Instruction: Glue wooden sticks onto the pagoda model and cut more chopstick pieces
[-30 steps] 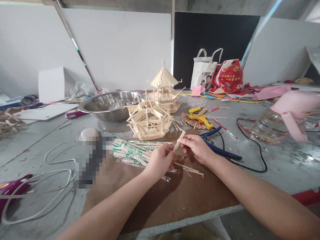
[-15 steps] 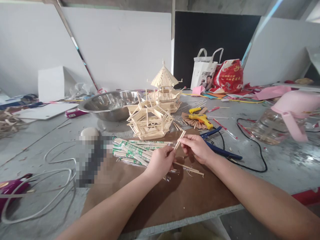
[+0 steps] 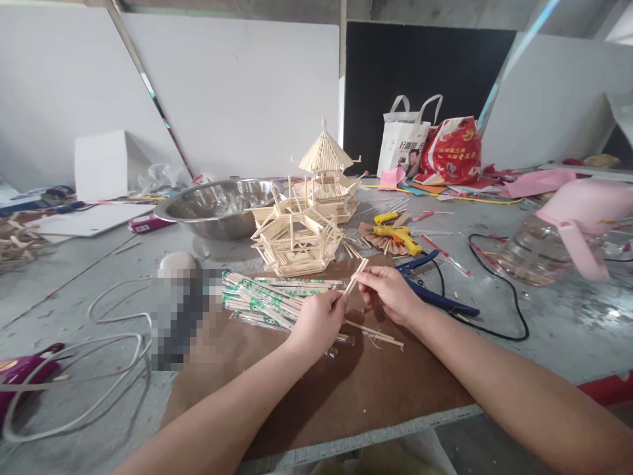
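Note:
My left hand (image 3: 319,320) is closed on the lower end of a pair of wooden chopsticks (image 3: 355,276). Thumb and fingers of my right hand (image 3: 388,293) pinch the same pair near its upper end. The pair tilts up to the right, above a brown sheet (image 3: 297,402). Paper-and-plastic-wrapped chopsticks (image 3: 267,297) lie in a heap left of my hands. Loose sticks (image 3: 378,335) rest on the sheet beneath my right hand. Behind stands an open-topped structure of sticks (image 3: 297,247), and farther back a pagoda-like stick model (image 3: 325,158) with a pointed roof.
Blue-handled pliers or cutters (image 3: 440,297) lie right of my right hand, near a yellow glue gun (image 3: 398,236) with a black cord. A metal basin (image 3: 208,221) stands back left. A clear jug with a pink lid (image 3: 534,247) is at right. A white cable (image 3: 99,336) loops at left.
Almost nothing differs. Both hands keep the pair of chopsticks in nearly the same spot.

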A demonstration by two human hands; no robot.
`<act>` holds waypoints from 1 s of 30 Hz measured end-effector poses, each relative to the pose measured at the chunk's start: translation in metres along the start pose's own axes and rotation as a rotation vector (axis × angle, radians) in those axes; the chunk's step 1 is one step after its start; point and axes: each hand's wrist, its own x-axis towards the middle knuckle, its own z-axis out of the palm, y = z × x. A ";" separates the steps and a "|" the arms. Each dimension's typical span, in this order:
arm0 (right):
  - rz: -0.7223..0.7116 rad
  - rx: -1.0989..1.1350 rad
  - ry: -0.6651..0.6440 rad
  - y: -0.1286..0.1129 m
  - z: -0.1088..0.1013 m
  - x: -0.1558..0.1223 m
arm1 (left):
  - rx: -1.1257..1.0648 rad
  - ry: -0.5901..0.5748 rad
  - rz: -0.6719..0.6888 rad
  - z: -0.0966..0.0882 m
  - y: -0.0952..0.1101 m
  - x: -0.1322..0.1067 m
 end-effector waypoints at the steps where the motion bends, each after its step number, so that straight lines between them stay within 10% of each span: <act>1: 0.004 -0.001 0.001 0.000 0.000 0.000 | 0.023 0.002 0.009 0.000 0.000 0.000; 30: 0.030 0.105 -0.017 0.006 -0.004 0.004 | 0.075 0.002 0.074 0.002 -0.006 0.002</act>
